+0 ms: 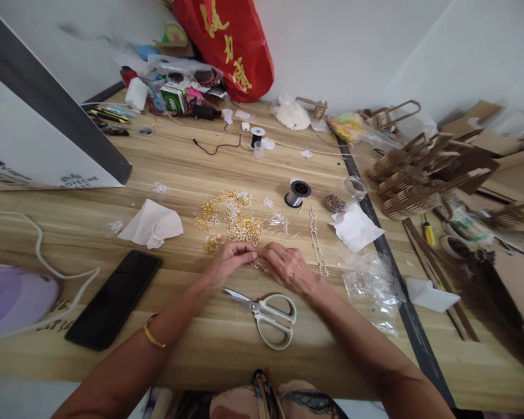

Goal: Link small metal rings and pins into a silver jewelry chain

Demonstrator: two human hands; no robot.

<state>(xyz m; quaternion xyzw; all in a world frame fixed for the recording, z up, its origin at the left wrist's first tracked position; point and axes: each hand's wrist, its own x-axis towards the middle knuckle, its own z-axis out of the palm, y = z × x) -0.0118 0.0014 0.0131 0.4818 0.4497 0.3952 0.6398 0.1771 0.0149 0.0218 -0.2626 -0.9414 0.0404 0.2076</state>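
Note:
My left hand [230,260] and my right hand [287,266] meet fingertip to fingertip on the wooden table [201,174], both pinched on a tiny silvery piece [259,264] too small to name. Just beyond them lies a heap of gold and silver beaded ornaments [232,220]. A pair of scissors with pale handles [265,315] lies below my hands, blades pointing left. A silvery chain strip [317,243] runs along the table right of my right hand. A gold bangle sits on my left wrist.
A black phone [114,298] lies at the left, with white tissue [152,225] beyond it. A wire spool [297,194], a small bead dish [335,203], white paper [355,227] and clear plastic bags [371,282] sit right. Brown cardboard baskets [419,174] and a red bag [231,43] stand behind.

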